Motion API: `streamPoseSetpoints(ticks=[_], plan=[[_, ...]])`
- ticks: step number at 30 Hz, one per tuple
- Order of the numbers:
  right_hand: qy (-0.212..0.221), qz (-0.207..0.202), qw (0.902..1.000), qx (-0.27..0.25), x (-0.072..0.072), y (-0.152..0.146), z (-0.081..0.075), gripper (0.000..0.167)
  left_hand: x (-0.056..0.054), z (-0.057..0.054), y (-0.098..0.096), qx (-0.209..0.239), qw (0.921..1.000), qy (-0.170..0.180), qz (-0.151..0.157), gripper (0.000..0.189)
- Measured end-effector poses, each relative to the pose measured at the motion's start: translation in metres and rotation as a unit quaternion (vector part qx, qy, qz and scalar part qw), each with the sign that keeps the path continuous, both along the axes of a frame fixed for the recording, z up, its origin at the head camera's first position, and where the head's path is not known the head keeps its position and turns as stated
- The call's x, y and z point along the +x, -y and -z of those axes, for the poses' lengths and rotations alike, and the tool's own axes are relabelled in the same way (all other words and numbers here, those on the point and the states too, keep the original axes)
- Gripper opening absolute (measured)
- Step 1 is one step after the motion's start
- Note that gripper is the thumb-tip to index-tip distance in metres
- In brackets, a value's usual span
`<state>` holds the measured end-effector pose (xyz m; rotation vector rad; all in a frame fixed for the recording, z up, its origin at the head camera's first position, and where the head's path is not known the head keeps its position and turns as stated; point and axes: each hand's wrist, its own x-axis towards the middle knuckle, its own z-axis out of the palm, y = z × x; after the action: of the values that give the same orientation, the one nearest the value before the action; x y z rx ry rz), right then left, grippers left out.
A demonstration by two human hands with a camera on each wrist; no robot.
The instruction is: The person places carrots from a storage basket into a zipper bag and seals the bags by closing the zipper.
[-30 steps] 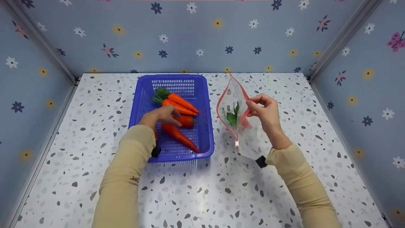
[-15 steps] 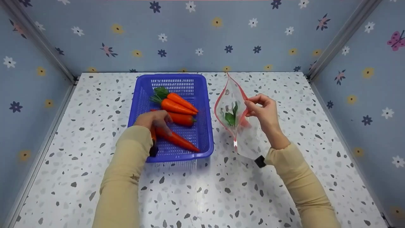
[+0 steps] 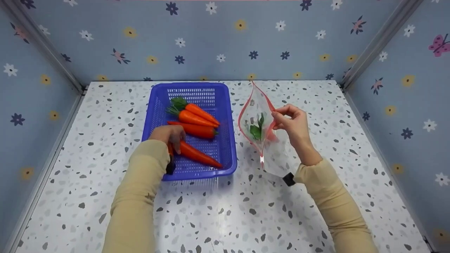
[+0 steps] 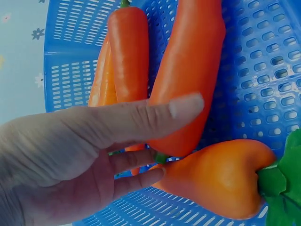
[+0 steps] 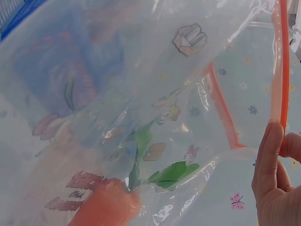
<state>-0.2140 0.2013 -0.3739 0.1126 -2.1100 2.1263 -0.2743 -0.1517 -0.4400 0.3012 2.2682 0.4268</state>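
Note:
My left hand is inside the blue basket, at the thick end of a red chili pepper. In the left wrist view its thumb lies across this pepper, with the other fingers partly hidden around the stem end. An orange carrot with a green top lies beside that end. My right hand pinches the red zip edge of a clear bag and holds its mouth apart. Through the plastic show an orange-red vegetable and its green leaves.
A second red chili pepper and two carrots with green tops lie farther back in the basket. The basket and bag rest on a speckled white table. Flower-patterned walls enclose the back and sides.
My left hand has moved slightly left and down from over the middle of the basket to the near pepper's thick end. The right hand and bag stay nearly still.

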Motion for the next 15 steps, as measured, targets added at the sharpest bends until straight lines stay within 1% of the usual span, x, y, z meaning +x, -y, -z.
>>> streamPoseSetpoints(ticks=[1, 4, 5, 8, 10, 12, 13, 15], plan=[[0.002, 0.0, 1.0, 0.001, 0.0, 0.0, 0.0, 0.019, 0.0, 0.0, 0.0, 0.0, 1.0, -0.006, 0.003, 0.056], [0.006, 0.001, 1.0, 0.002, 0.0, -0.001, 0.001, 0.02, 0.0, 0.001, 0.0, 0.011, 0.9999, -0.01, -0.004, 0.047], [0.006, 0.001, 1.0, 0.001, 0.0, -0.001, 0.001, 0.019, 0.0, 0.001, 0.0, 0.015, 0.9998, -0.016, 0.001, 0.045], [0.0, -0.001, 1.0, -0.003, 0.0, -0.001, 0.001, 0.02, 0.001, 0.0, 0.001, 0.023, 0.9995, -0.02, -0.004, 0.043], [-0.003, -0.001, 1.0, -0.004, 0.0, -0.001, 0.001, 0.019, 0.002, -0.003, 0.001, 0.037, 0.9989, 0.001, -0.03, 0.046], [-0.005, 0.0, 1.0, -0.005, 0.0, -0.002, 0.001, 0.019, 0.003, -0.007, 0.001, 0.043, 0.9979, 0.01, -0.048, 0.048], [-0.005, 0.0, 1.0, -0.005, 0.001, -0.002, 0.0, 0.018, 0.004, -0.01, 0.001, 0.042, 0.9976, 0.009, -0.054, 0.049], [-0.006, 0.001, 1.0, -0.006, 0.001, -0.002, 0.0, 0.018, 0.003, -0.015, 0.001, 0.045, 0.9978, 0.001, -0.049, 0.048]])
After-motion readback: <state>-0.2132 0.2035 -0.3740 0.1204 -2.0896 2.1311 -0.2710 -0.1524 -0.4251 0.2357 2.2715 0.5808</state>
